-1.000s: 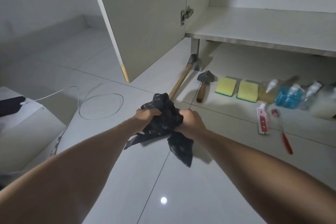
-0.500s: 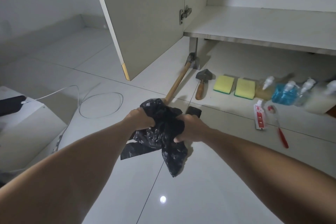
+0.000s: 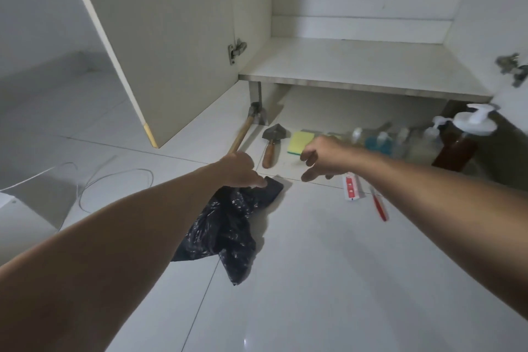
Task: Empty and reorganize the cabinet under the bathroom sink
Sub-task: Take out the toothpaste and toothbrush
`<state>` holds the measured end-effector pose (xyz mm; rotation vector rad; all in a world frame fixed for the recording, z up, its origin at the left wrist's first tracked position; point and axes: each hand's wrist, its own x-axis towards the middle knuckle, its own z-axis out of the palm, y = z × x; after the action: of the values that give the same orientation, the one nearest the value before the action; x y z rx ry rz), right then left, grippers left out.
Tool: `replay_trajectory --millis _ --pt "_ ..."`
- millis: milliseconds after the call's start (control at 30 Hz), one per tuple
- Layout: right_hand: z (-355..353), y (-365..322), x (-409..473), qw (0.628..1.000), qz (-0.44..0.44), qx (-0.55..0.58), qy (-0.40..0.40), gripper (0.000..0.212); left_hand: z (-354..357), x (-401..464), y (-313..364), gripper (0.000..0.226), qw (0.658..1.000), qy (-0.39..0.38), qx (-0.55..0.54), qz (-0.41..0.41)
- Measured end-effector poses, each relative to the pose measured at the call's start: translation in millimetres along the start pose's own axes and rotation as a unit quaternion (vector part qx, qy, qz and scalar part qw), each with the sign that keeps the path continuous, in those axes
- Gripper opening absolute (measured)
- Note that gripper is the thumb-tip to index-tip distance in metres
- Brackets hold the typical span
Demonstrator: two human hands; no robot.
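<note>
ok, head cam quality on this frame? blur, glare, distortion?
Head view: dim, flat light; the row of clear and blue pump bottles and the right hand are motion-smeared, while the crumpled black plastic bag stays sharp; a small glare spot sits on the glossy white tile floor; wide-angle bending leans the beige cabinet door.

Both arms out fwd, bare forearms, converging toward centre. Left hand (image 3: pixel 238 170) palm down, wrist lowish, fingers (image 3: pixel 258 182) curled down and pinching the bag (image 3: pixel 225 226), which hangs crumpled below it. Right hand (image 3: pixel 323 156) further fwd and higher, empty, palm down, fingers spread and loosely bent, thumb apart from the rest, touching nothing.
</note>
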<state>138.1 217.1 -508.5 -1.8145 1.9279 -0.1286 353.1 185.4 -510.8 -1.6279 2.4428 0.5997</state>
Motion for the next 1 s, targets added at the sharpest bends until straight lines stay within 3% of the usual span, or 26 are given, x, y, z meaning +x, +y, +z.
replay_trajectory --millis 167,233,367,633,1000 --pt "-35.3 52.3 -10.0 0.997 0.047 -0.060 0.000 0.056 0.6 18.8 59.7 0.034 0.996 -0.043 -0.041 0.066" --pt "-43.4 77.9 -13.8 0.996 0.067 -0.064 -0.003 0.057 4.7 30.2 81.2 0.036 0.994 -0.044 -0.050 0.084" --pt "-53.6 129.7 -16.4 0.995 0.092 -0.037 -0.016 0.057 13.3 55.2 126.5 0.064 0.990 -0.045 -0.085 0.098" --pt "-86.1 204.5 -22.3 0.992 0.123 0.003 -0.011 0.056 -8.1 99.9 221.7 0.054 0.983 -0.077 -0.022 0.165" --pt "-144.0 247.8 -53.1 0.992 0.120 0.047 0.013 0.052 -46.3 116.8 284.1 0.057 0.986 -0.088 0.027 0.138"
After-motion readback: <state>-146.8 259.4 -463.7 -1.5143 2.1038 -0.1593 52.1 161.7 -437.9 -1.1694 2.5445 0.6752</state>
